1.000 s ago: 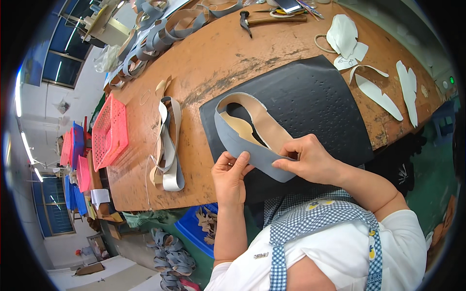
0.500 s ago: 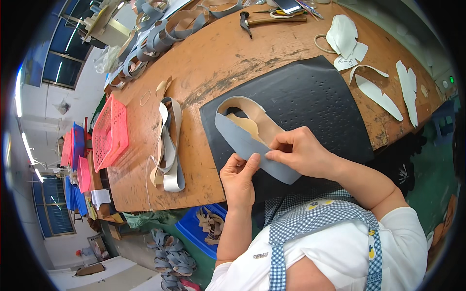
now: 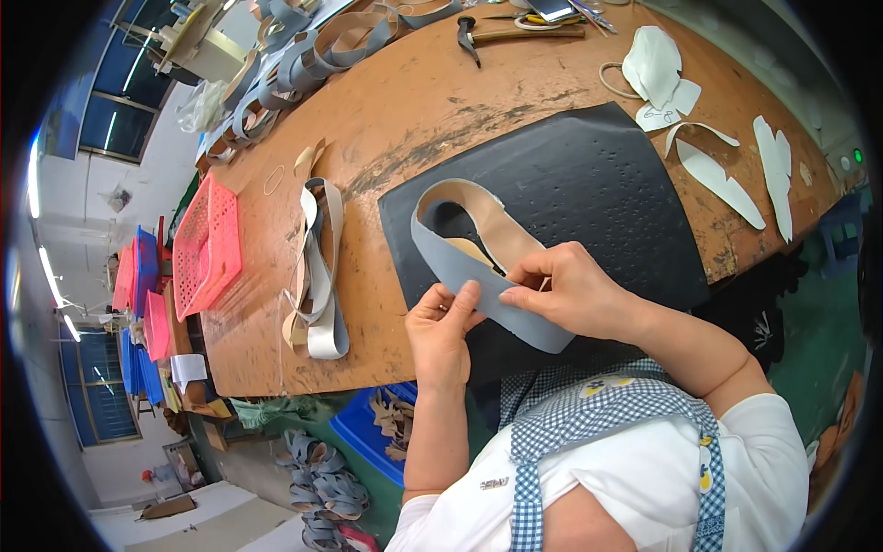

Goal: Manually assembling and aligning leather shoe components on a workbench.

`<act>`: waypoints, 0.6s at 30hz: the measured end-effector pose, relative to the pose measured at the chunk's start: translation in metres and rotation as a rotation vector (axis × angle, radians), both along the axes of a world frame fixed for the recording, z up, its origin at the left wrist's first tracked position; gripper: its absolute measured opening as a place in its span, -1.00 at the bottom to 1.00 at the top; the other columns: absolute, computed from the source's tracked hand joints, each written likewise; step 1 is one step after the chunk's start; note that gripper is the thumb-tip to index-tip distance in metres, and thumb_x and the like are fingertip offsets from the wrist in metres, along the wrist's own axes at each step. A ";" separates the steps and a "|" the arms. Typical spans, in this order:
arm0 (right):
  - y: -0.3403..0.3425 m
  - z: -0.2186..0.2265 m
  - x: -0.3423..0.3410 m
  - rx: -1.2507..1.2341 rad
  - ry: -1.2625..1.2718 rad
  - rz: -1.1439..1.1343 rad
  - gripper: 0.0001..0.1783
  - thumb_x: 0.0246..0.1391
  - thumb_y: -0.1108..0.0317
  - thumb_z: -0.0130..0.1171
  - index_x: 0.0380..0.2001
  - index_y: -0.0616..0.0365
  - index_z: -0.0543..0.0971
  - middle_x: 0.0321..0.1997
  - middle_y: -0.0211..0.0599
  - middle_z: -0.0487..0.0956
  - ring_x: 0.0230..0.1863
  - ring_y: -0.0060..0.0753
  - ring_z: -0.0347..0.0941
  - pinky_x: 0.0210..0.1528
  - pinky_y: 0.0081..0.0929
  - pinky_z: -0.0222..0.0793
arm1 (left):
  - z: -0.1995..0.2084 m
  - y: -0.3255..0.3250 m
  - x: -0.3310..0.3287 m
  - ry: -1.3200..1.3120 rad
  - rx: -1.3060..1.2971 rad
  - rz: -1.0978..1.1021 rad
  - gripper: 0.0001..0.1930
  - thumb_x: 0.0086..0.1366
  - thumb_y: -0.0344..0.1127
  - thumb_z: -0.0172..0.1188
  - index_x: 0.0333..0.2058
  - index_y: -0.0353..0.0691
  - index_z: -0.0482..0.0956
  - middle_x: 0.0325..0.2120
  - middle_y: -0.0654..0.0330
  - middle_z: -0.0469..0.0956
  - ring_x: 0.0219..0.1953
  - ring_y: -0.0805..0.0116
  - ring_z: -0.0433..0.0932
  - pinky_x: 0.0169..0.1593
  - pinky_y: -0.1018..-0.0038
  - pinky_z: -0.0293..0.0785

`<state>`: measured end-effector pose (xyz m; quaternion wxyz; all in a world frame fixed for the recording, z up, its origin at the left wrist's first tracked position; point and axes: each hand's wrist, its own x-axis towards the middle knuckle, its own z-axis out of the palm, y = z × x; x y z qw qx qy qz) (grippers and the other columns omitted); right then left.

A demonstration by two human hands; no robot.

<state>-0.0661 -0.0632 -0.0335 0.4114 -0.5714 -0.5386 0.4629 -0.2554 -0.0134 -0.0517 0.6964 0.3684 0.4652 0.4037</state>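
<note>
A grey-blue shoe upper (image 3: 464, 266) with a tan lining forms a closed loop above a black mat (image 3: 589, 166). My left hand (image 3: 443, 329) pinches its near edge between thumb and fingers. A little to the right, my right hand (image 3: 568, 287) grips the upper's rim with thumb and forefinger. A pale yellow-tan piece of lining (image 3: 472, 248) shows inside the loop, partly hidden by the grey-blue wall. The far end of the loop is rounded; its near right end points toward my apron.
Strips of grey and tan material (image 3: 322, 267) lie left of the mat, beside a pink basket (image 3: 207, 248). A hammer (image 3: 524, 37) rests at the back. White pattern pieces (image 3: 717, 184) lie right. Several grey uppers (image 3: 354, 41) line the far left edge. A blue bin (image 3: 368, 432) stands below.
My left hand has slid left and slightly up along the upper's edge. The upper's opening looks a bit wider; my right hand has hardly moved.
</note>
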 end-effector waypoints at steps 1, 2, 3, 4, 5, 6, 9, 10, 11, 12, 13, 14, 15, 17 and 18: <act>0.000 0.000 -0.001 0.003 -0.002 -0.010 -0.84 0.11 0.40 0.33 -0.34 0.32 0.68 -0.50 -0.27 0.66 -0.46 -0.62 0.56 -0.35 -0.55 0.49 | 0.000 0.001 0.000 0.000 0.000 0.003 -0.94 0.27 -0.45 0.34 -0.32 -0.30 0.64 -0.39 0.23 0.66 -0.39 0.53 0.62 -0.27 0.58 0.62; -0.001 -0.001 -0.001 0.007 -0.003 -0.020 -0.83 0.10 0.40 0.34 -0.34 0.32 0.68 -0.50 -0.27 0.66 -0.46 -0.63 0.56 -0.36 -0.55 0.49 | 0.001 0.002 0.000 -0.011 -0.006 -0.001 -0.93 0.27 -0.45 0.34 -0.32 -0.30 0.64 -0.39 0.23 0.66 -0.38 0.52 0.62 -0.27 0.58 0.63; -0.001 -0.001 -0.002 0.006 -0.003 -0.017 -0.83 0.10 0.40 0.34 -0.34 0.32 0.68 -0.50 -0.27 0.66 -0.46 -0.63 0.56 -0.36 -0.55 0.49 | 0.001 0.003 0.000 -0.022 -0.011 -0.005 -0.93 0.27 -0.45 0.34 -0.31 -0.30 0.63 -0.39 0.22 0.66 -0.37 0.52 0.63 -0.27 0.57 0.63; -0.002 -0.002 -0.002 0.003 -0.001 -0.021 -0.83 0.10 0.39 0.34 -0.34 0.32 0.68 -0.50 -0.27 0.67 -0.46 -0.62 0.56 -0.35 -0.55 0.49 | 0.001 0.004 -0.001 -0.021 -0.011 -0.003 -0.93 0.27 -0.45 0.34 -0.31 -0.30 0.63 -0.39 0.22 0.66 -0.37 0.52 0.63 -0.27 0.57 0.63; -0.002 -0.003 -0.003 -0.001 0.002 -0.026 -0.83 0.10 0.39 0.34 -0.34 0.31 0.68 -0.49 -0.27 0.67 -0.45 -0.62 0.56 -0.35 -0.55 0.49 | 0.000 0.005 -0.002 -0.001 -0.008 -0.015 -0.93 0.27 -0.46 0.34 -0.31 -0.31 0.63 -0.38 0.22 0.66 -0.37 0.52 0.63 -0.26 0.56 0.63; -0.002 -0.003 -0.003 -0.002 0.002 -0.025 -0.83 0.10 0.39 0.34 -0.34 0.31 0.68 -0.49 -0.27 0.67 -0.45 -0.62 0.56 -0.35 -0.55 0.49 | 0.000 0.006 -0.003 0.019 -0.005 -0.027 -0.92 0.27 -0.46 0.34 -0.31 -0.31 0.63 -0.38 0.22 0.67 -0.36 0.51 0.64 -0.26 0.55 0.63; -0.002 -0.003 -0.004 0.002 0.011 -0.024 -0.84 0.10 0.40 0.34 -0.34 0.31 0.68 -0.49 -0.26 0.67 -0.45 -0.61 0.57 -0.35 -0.56 0.50 | 0.001 0.007 -0.004 0.028 0.005 -0.035 -0.93 0.27 -0.47 0.34 -0.31 -0.31 0.62 -0.38 0.20 0.67 -0.37 0.51 0.64 -0.25 0.54 0.63; -0.002 -0.003 -0.004 -0.004 0.018 -0.022 -0.84 0.11 0.40 0.33 -0.34 0.31 0.68 -0.48 -0.26 0.67 -0.45 -0.60 0.57 -0.35 -0.56 0.50 | 0.001 0.007 -0.003 0.027 0.006 -0.036 -0.93 0.27 -0.47 0.34 -0.31 -0.31 0.62 -0.38 0.20 0.67 -0.37 0.51 0.64 -0.25 0.54 0.63; -0.001 -0.003 -0.004 -0.009 0.025 -0.020 -0.84 0.11 0.40 0.33 -0.34 0.31 0.68 -0.48 -0.26 0.68 -0.45 -0.60 0.58 -0.35 -0.56 0.50 | 0.002 0.007 -0.002 0.031 0.002 -0.026 -0.92 0.26 -0.48 0.34 -0.31 -0.32 0.62 -0.38 0.19 0.66 -0.37 0.51 0.63 -0.24 0.55 0.63; -0.001 -0.003 -0.004 -0.007 0.024 -0.021 -0.84 0.11 0.40 0.33 -0.34 0.31 0.68 -0.48 -0.26 0.68 -0.45 -0.60 0.58 -0.35 -0.56 0.50 | 0.002 0.006 0.000 0.034 -0.001 -0.016 -0.91 0.25 -0.48 0.35 -0.30 -0.33 0.62 -0.37 0.18 0.66 -0.37 0.51 0.63 -0.23 0.56 0.62; -0.002 -0.005 -0.005 0.002 0.026 -0.019 -0.84 0.11 0.40 0.33 -0.34 0.31 0.68 -0.48 -0.27 0.67 -0.45 -0.61 0.57 -0.35 -0.56 0.49 | 0.000 0.005 0.001 0.034 0.001 -0.014 -0.91 0.25 -0.48 0.35 -0.30 -0.33 0.62 -0.37 0.18 0.66 -0.37 0.51 0.63 -0.23 0.56 0.62; -0.002 -0.005 -0.005 0.011 0.029 -0.017 -0.84 0.11 0.40 0.33 -0.33 0.32 0.68 -0.48 -0.27 0.67 -0.45 -0.62 0.56 -0.36 -0.57 0.48 | -0.002 0.004 0.002 0.034 0.022 -0.011 -0.88 0.25 -0.49 0.35 -0.26 -0.32 0.60 -0.35 0.18 0.66 -0.35 0.51 0.63 -0.21 0.57 0.61; -0.002 -0.004 -0.005 0.014 0.029 -0.014 -0.84 0.11 0.40 0.33 -0.33 0.32 0.68 -0.48 -0.27 0.67 -0.45 -0.62 0.56 -0.36 -0.57 0.48 | -0.004 0.003 0.004 0.033 0.043 -0.007 -0.85 0.24 -0.50 0.35 -0.23 -0.32 0.58 -0.32 0.17 0.66 -0.33 0.51 0.62 -0.20 0.58 0.60; -0.001 -0.003 -0.003 0.025 -0.025 -0.025 -0.84 0.12 0.40 0.32 -0.33 0.32 0.68 -0.49 -0.29 0.66 -0.46 -0.65 0.54 -0.37 -0.58 0.46 | -0.001 -0.001 0.016 -0.009 0.043 0.026 -0.81 0.24 -0.51 0.35 -0.20 -0.29 0.56 -0.29 0.18 0.65 -0.32 0.52 0.61 -0.23 0.61 0.56; -0.001 -0.003 -0.002 0.026 -0.029 -0.025 -0.84 0.12 0.40 0.32 -0.33 0.32 0.68 -0.49 -0.29 0.66 -0.46 -0.65 0.54 -0.37 -0.58 0.46 | 0.001 0.000 0.021 -0.048 0.044 0.059 -0.78 0.24 -0.52 0.34 -0.17 -0.26 0.53 -0.27 0.19 0.64 -0.31 0.52 0.60 -0.25 0.63 0.53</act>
